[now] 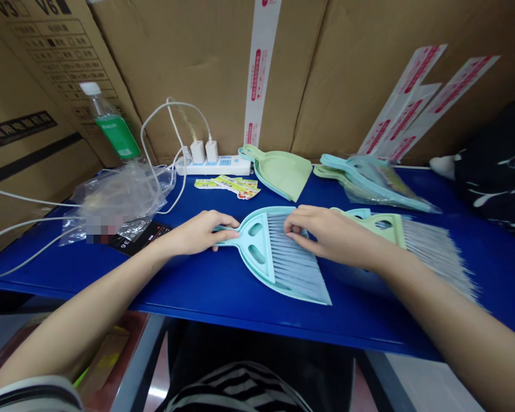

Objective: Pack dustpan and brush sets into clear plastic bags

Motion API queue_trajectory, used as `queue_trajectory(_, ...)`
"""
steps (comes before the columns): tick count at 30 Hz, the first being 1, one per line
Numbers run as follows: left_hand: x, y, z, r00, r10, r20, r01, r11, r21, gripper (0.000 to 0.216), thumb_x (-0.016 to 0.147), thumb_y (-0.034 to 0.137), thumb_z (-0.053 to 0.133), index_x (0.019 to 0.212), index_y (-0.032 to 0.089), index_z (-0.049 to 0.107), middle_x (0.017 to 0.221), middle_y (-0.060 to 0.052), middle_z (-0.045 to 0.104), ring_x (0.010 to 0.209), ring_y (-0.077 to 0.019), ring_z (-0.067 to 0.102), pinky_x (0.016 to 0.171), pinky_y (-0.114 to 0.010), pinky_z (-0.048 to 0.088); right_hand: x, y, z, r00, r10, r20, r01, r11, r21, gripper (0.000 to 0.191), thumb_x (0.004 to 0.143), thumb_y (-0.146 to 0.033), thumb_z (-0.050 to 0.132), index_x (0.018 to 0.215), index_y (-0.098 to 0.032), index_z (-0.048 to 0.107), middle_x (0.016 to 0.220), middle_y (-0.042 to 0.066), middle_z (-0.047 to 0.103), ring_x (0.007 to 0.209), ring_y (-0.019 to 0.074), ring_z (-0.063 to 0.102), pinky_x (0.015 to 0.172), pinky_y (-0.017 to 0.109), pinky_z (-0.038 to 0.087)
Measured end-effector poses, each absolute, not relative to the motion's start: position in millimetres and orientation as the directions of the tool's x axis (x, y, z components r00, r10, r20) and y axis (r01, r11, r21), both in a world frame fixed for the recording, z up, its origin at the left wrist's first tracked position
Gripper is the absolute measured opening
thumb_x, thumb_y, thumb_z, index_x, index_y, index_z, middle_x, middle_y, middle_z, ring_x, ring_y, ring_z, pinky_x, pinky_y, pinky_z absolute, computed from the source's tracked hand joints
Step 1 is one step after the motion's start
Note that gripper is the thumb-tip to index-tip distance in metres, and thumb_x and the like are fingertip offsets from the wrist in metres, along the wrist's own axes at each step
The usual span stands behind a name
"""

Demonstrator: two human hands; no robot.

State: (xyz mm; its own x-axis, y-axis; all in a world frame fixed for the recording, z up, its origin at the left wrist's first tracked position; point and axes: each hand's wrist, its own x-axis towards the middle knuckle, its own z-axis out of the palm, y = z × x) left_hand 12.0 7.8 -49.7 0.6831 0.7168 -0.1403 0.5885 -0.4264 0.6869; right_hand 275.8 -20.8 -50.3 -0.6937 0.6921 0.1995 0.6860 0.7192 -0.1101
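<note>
A light blue hand brush [264, 247] with grey bristles lies inside a matching light blue dustpan [248, 264] on the blue table. My left hand [203, 232] closes its thumb and fingers around the stacked handles at the left. Over the upper part of the bristles, my right hand [315, 232] is curled with thumb and fingertips close together; whatever it pinches, if anything, is too small to make out. Partly hidden behind my right forearm lie a green hand brush [392, 229] with pale bristles and a light blue one.
Green and blue dustpans [283, 171] lie at the back, beside a bagged set [377, 180]. A white power strip [218, 166] with chargers and cables, yellow labels [232, 184], clear plastic bags [115, 197] and a bottle [115, 129] stand left. Cardboard [197, 68] walls the back.
</note>
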Motion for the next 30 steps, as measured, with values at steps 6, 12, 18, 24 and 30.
queue_trajectory(6, 12.2, 7.8, -48.8, 0.688, 0.713, -0.137, 0.581, -0.428, 0.692, 0.033, 0.089, 0.038, 0.051, 0.101, 0.013, 0.068, 0.079, -0.002, 0.066, 0.055, -0.0087, 0.054, 0.055, -0.021, 0.046, 278.5, -19.5, -51.2, -0.693, 0.683, 0.229, 0.691, 0.721, -0.057, 0.018, 0.084, -0.012, 0.043, 0.079, -0.019, 0.059, 0.077, 0.006, 0.066, 0.068, 0.0178, 0.060, 0.063, 0.028, 0.043)
queue_trajectory(12, 11.9, 7.5, -48.3, 0.687, 0.714, -0.135, 0.581, -0.428, 0.692, 0.032, 0.089, 0.038, 0.051, 0.099, 0.013, 0.068, 0.076, -0.001, 0.064, 0.053, -0.0080, 0.053, 0.054, -0.020, 0.045, 282.1, -19.4, -49.9, -0.656, 0.712, 0.251, 0.724, 0.687, -0.055, 0.021, 0.080, -0.010, 0.043, 0.085, -0.019, 0.061, 0.082, 0.007, 0.067, 0.076, 0.0202, 0.062, 0.068, 0.031, 0.045)
queue_trajectory(18, 12.5, 7.0, -47.1, 0.687, 0.714, -0.135, 0.587, -0.436, 0.682, 0.031, 0.089, 0.038, 0.051, 0.099, 0.014, 0.068, 0.075, 0.000, 0.064, 0.052, -0.0079, 0.053, 0.055, -0.021, 0.045, 276.9, -19.9, -53.3, -0.687, 0.696, 0.207, 0.697, 0.712, -0.081, 0.015, 0.087, -0.019, 0.045, 0.082, -0.018, 0.059, 0.081, 0.007, 0.066, 0.073, 0.0194, 0.062, 0.064, 0.030, 0.044)
queue_trajectory(24, 12.3, 6.9, -47.6, 0.682, 0.719, -0.137, 0.589, -0.428, 0.685, 0.032, 0.088, 0.039, 0.051, 0.100, 0.014, 0.068, 0.079, -0.001, 0.067, 0.054, -0.0086, 0.054, 0.056, -0.021, 0.046, 277.2, -19.0, -53.4, -0.680, 0.703, 0.208, 0.713, 0.700, -0.035, 0.014, 0.082, -0.013, 0.045, 0.081, -0.020, 0.057, 0.079, 0.006, 0.066, 0.068, 0.0183, 0.060, 0.062, 0.029, 0.042)
queue_trajectory(30, 11.4, 7.6, -49.2, 0.681, 0.719, -0.139, 0.584, -0.418, 0.695, 0.033, 0.088, 0.039, 0.051, 0.099, 0.013, 0.068, 0.077, -0.001, 0.065, 0.055, -0.0090, 0.054, 0.055, -0.021, 0.046, 280.9, -18.7, -51.5, -0.657, 0.715, 0.238, 0.739, 0.674, 0.017, 0.014, 0.077, -0.011, 0.046, 0.080, -0.019, 0.057, 0.077, 0.006, 0.065, 0.067, 0.0184, 0.059, 0.062, 0.028, 0.042)
